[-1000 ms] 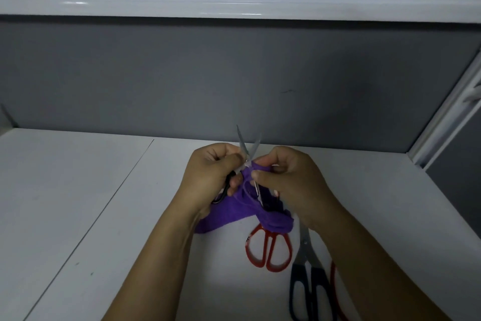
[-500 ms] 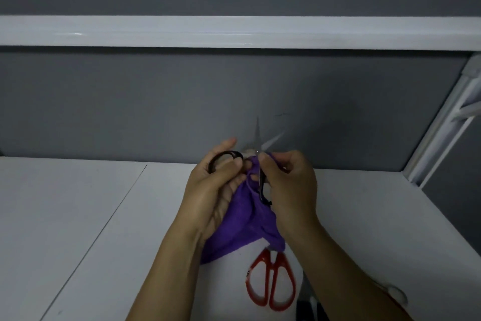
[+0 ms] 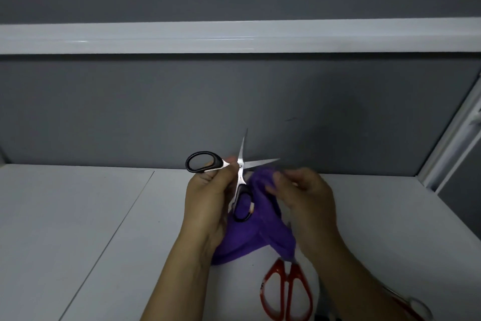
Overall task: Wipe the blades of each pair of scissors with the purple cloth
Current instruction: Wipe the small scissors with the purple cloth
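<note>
Since half a second ago, the black scissors (image 3: 239, 167) have swung further open and the right hand (image 3: 304, 195) has slid to the right, away from the pivot it was pinching. The blades now stand almost at a right angle. One points up and away, leaning slightly right, and the other points right, nearly level. The handle loops mirror them, one sticking out to the left above the knuckles and one hanging down toward the person.

The left hand (image 3: 208, 198) grips the scissors just below the pivot, with the thumb lying across the shank of the left loop. The scissors are held above the white table (image 3: 78, 216), in front of the grey wall (image 3: 234, 102).

The right hand is curled round the upper end of the purple cloth (image 3: 260, 219), just below the right-pointing blade. Motion blur hides whether the cloth touches that blade. The cloth hangs between the two hands, which are close but apart, and its lower end drapes down to the table.

The red scissors (image 3: 286, 292) lie flat nearer the person. Their loops face the person and their blades point away, under the cloth's hanging end.
</note>
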